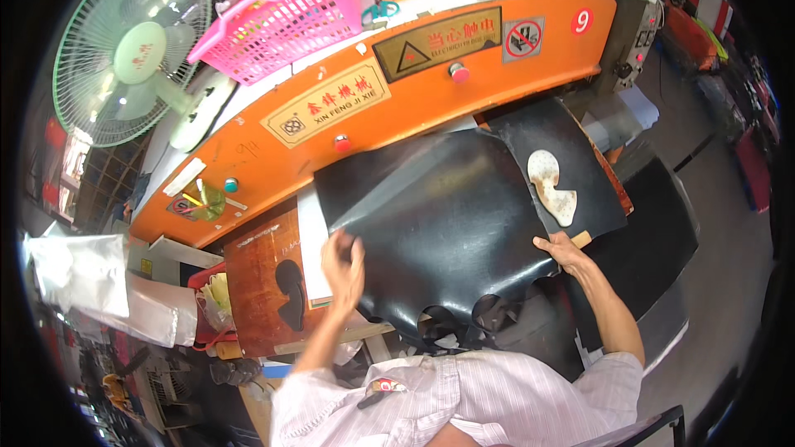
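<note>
A large glossy black sheet [439, 207], like leather or rubber, spreads in front of me, with rounded cut-outs along its near edge. At its left edge my left hand [342, 271] is closed, thumb and fingers bent around the margin; the fingertips are partly hidden. My right hand [565, 252] grips the sheet's near right edge, its thumb lying toward the middle. Just beyond that hand, a stained white cutting die [551, 186] with a curved outline rests on another black piece. On the reddish-brown board [257, 269] to the left lies a curved black cut piece [291, 294].
An orange machine beam [331, 108] with buttons runs across behind the sheet. On top stand a pink basket [286, 16] and a green fan [137, 50]. A red bin [207, 281] is at the left, more black sheets [654, 223] at the right, and a control box [633, 33] at the back right.
</note>
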{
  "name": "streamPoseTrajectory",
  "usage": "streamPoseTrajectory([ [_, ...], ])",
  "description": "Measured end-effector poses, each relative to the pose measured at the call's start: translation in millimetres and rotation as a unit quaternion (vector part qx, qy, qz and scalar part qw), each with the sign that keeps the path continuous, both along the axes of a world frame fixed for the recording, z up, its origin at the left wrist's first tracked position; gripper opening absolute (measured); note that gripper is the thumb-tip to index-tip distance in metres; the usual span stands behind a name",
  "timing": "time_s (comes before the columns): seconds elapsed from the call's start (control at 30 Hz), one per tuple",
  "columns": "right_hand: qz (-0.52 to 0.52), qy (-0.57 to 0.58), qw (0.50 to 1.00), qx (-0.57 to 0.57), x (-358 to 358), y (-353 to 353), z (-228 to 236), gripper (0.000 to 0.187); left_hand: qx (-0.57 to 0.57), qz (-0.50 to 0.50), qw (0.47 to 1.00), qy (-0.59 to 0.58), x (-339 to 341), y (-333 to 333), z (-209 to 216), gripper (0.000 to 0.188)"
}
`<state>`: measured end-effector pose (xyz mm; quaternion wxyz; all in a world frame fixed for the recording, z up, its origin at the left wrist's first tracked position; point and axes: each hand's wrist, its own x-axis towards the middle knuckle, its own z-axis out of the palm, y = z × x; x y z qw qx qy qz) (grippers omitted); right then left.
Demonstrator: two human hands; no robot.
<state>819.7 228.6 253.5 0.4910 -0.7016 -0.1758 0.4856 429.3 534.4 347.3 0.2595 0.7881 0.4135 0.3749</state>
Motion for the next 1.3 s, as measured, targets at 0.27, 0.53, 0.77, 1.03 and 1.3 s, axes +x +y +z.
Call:
streamPoseTrajectory([
  [0.27,-0.093,-0.217,0.97,-0.066,6.7,5.6,16.6,0.039,-0.438,0.086,0.881,-0.157,-144.8,-69.8,-121.7,0.04],
  [0.53,-0.051,-0.185,0.981,-0.036,53.0,30.1,76.0,0.033,-0.41,0.02,0.89,-0.198,-102.1,-66.7,-77.9,0.024],
  [0.77,-0.077,-0.183,0.979,-0.053,101.5,34.4,58.7,0.037,-0.502,-0.118,0.856,-0.041,-94.7,-145.2,-34.0,0.029],
  [1.03,-0.033,-0.194,0.974,-0.115,84.6,38.0,21.7,0.037,-0.353,0.019,0.935,-0.019,-113.2,-119.1,30.0,0.027],
  [1.3,-0.109,-0.17,0.976,-0.078,25.8,71.4,-21.5,0.038,-0.547,0.187,0.806,-0.129,-144.7,-98.6,-51.7,0.043],
])
